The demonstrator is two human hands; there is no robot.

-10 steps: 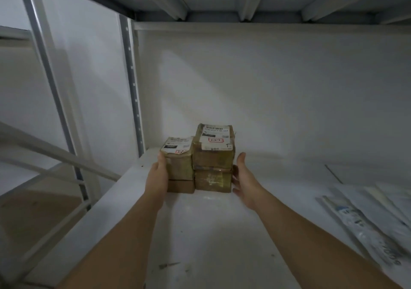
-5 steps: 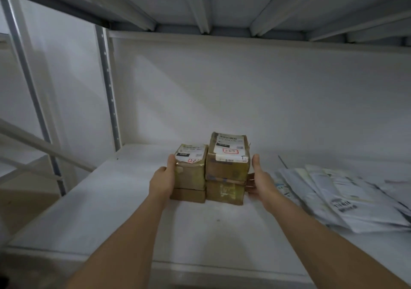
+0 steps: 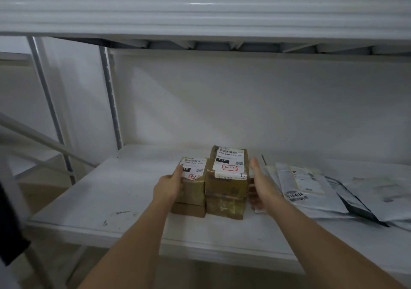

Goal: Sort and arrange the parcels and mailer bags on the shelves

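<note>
1. Far left I see grey shelf uprights and a diagonal brace; a dark object sits at the frame's left edge, can't tell what it is.
2. White shelf runs across the view, w/ a few dark scuffs near its front left.
3. Left hand presses the left side of the shorter parcel stack, thumb up by the top label, fingers hidden behind the box so I can't tell how far they curl.
4. That stack is 2 brown boxes; top one has a white label w/ barcode and red handwriting.
5. Touching it on the right: the taller parcel stack, also 2 boxes, label marked "3-27" in red.
6. Right hand lies flat, fingers straight, against the taller stack's right side.
7. Right of that, grey mailer bags lie flat and overlapping on the same shelf, just beside the right hand.
8. Above, upper shelf beam w/ blurred brown items on top.
</note>
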